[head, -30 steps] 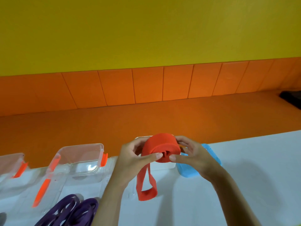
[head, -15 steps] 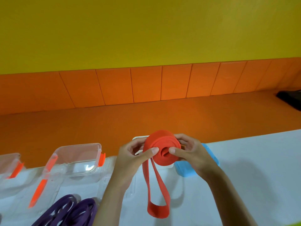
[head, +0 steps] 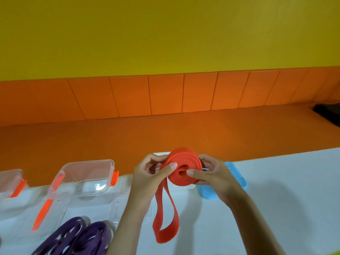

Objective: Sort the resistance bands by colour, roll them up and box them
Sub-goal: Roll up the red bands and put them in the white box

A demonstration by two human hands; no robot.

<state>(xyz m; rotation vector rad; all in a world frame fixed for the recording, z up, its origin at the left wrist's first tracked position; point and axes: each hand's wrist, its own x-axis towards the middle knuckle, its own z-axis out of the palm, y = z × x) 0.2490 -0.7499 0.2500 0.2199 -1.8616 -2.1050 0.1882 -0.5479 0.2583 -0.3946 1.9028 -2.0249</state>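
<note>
Holding the red resistance band (head: 184, 163) up off the white surface (head: 285, 199) with both hands, most of it wound into a flat coil facing the camera. Pinching the coil's left edge with the left hand (head: 147, 173), thumb lying across the front face and fingers curled behind. Gripping the right side with the right hand (head: 213, 176), thumb tip pressing beside the hollow at the coil's centre, fingers curled round the back. Letting the unwound end hang from the coil's lower left as a long loop, dangling between the two forearms; not possible to tell whether the loop's bottom is touching the surface. Working beside two purple bands (head: 79, 236) lying unrolled and side by side on the surface at lower left, with a clear box (head: 86, 173) with orange clips standing open beyond them and a second clear box (head: 9, 179) cut off at the left edge. Blocking part of a blue container (head: 238, 178) resting just behind the right hand.
</note>
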